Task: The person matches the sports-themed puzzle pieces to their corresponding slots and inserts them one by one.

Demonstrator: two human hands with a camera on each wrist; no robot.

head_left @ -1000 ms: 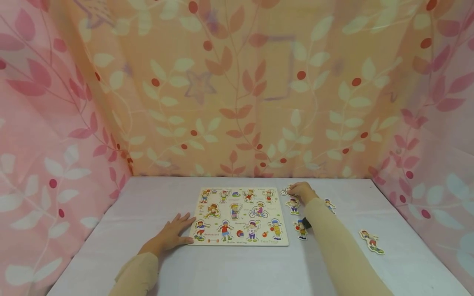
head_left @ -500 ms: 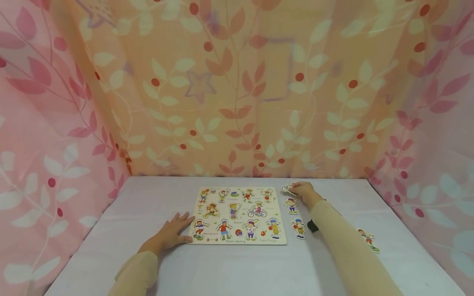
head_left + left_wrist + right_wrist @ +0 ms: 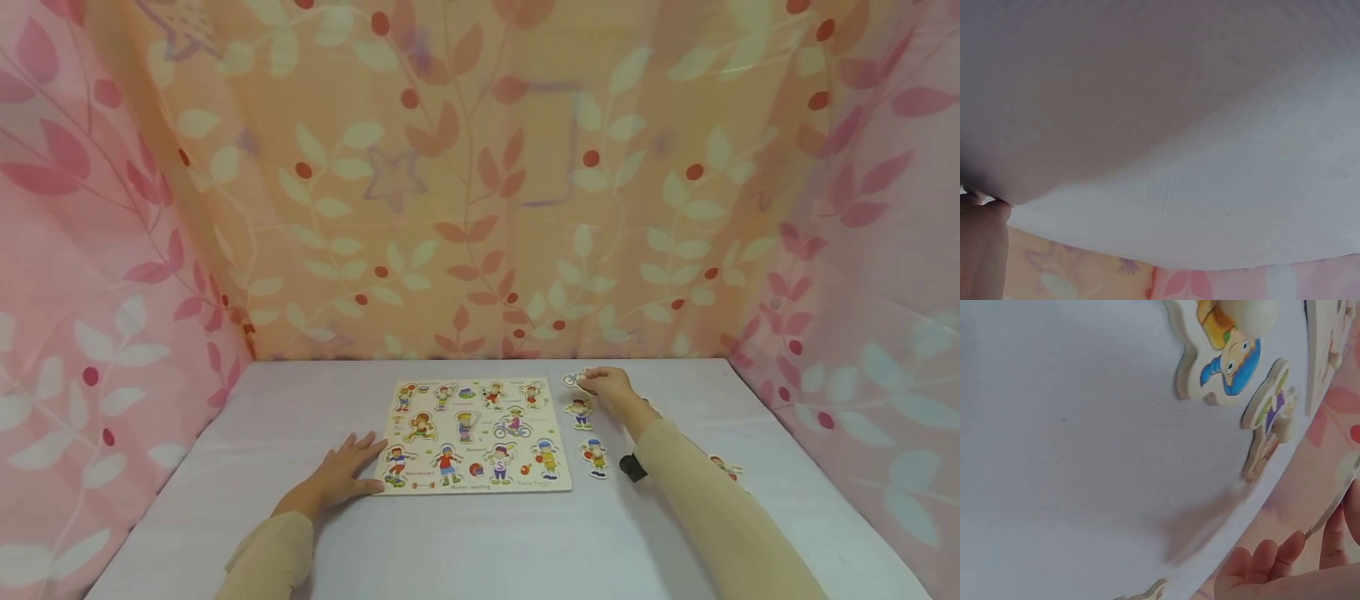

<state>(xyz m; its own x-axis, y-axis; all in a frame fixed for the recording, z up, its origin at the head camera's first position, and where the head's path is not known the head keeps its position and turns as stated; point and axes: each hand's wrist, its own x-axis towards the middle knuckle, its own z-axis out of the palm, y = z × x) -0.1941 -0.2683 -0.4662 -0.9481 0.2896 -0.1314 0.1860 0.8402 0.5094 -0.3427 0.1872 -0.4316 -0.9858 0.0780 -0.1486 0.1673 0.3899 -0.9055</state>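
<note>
Left hand [image 3: 345, 473] touches the figured board [image 3: 486, 442]; right hand [image 3: 609, 385] pinches a piece [image 3: 572, 381].

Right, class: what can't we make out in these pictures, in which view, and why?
Bicycle piece: partly hidden by the right hand, head view.
Far-right piece: partly behind the right sleeve, head view.
Printing on the board: some too small, head view.
Left hand: mostly cut off by the left edge, left wrist view.
Blue-topped piece: cut off by the top edge, right wrist view.
</note>
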